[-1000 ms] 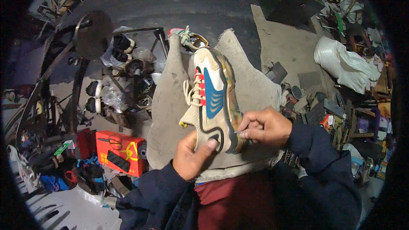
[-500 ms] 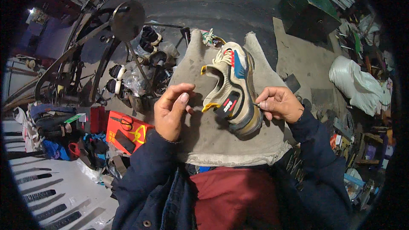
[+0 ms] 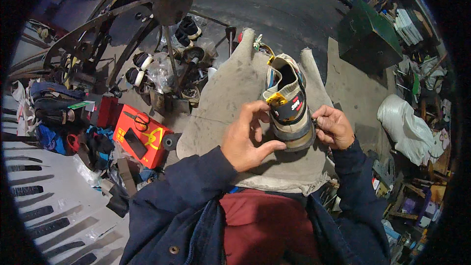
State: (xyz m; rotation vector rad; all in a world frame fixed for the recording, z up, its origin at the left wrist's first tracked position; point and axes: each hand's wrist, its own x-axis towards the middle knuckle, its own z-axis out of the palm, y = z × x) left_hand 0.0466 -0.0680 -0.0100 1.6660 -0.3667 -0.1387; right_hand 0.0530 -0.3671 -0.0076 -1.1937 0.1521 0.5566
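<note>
A beige sneaker (image 3: 293, 100) with black, yellow and blue parts lies across my lap on a thick grey cloth (image 3: 216, 103), its heel toward me and its toe away. My left hand (image 3: 249, 140) is beside the heel, thumb and fingers spread apart; the fingertips are near or against the shoe's left side, and I cannot tell if they touch. On the heel's right side, my right hand (image 3: 334, 127) pinches something small and dark close to the sole edge. What it is stays too small to make out.
To the left lies a red box (image 3: 142, 140) bearing scissors (image 3: 139, 120) and a dark phone-like slab (image 3: 135, 143). Beyond stands a metal machine with a round wheel (image 3: 172, 2), with shoes (image 3: 189, 30) nearby. A green chest (image 3: 369, 39) and a white sack (image 3: 405, 127) are at right.
The sneaker has turned so its heel faces me more squarely. My left hand has moved right, up to the heel. My right hand keeps its pinch and has shifted slightly right.
</note>
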